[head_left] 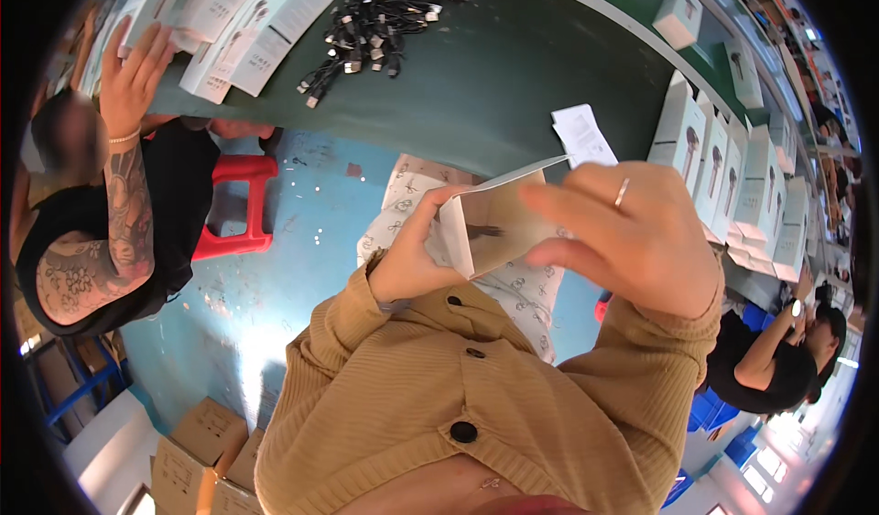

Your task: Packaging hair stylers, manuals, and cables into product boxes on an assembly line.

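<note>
The open box [505, 211] is held up just off the table [494, 89] edge, over the lap, its mouth tipped toward the camera. Its left side is gripped by the left hand [417, 254], thumb and fingers wrapped around it. At the mouth's right, the thumb and forefinger of the right hand [636, 231] are held apart; whether the box is touched by them cannot be told. Papers [581, 137] are seen just beyond, cables [385, 25] are heaped farther left, and white boxes [723, 172] are lined up at right.
</note>
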`<state>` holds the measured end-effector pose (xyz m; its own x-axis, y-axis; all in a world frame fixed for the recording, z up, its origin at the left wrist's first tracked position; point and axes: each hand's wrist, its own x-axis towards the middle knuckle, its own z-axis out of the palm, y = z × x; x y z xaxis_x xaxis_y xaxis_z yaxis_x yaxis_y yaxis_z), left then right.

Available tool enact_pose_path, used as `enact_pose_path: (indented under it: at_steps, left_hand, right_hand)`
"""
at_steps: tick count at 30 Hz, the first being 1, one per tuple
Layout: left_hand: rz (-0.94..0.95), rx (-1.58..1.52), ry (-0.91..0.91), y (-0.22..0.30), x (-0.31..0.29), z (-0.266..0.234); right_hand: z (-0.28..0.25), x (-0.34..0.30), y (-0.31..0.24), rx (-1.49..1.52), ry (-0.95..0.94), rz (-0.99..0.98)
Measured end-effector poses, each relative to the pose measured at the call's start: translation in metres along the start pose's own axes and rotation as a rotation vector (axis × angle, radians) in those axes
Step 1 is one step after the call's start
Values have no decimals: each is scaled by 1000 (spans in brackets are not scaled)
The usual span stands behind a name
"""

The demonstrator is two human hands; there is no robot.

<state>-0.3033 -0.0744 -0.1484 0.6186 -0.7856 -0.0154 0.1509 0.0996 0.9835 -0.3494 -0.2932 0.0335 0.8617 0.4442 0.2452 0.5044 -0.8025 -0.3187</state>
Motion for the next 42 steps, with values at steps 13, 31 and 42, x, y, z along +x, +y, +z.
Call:
enact_pose_path:
  at_steps: [13,31,42]
  left_hand:
    - [-133,-88,64,-11,-8,-1]
    - [-143,126,-74,22,7,13]
    - [203,-42,-376,109,177,144]
  right_hand:
    - [109,-131,3,484,489,544]
    - [326,-130,23,19,178,531]
    - [285,-140,21,364,338,802]
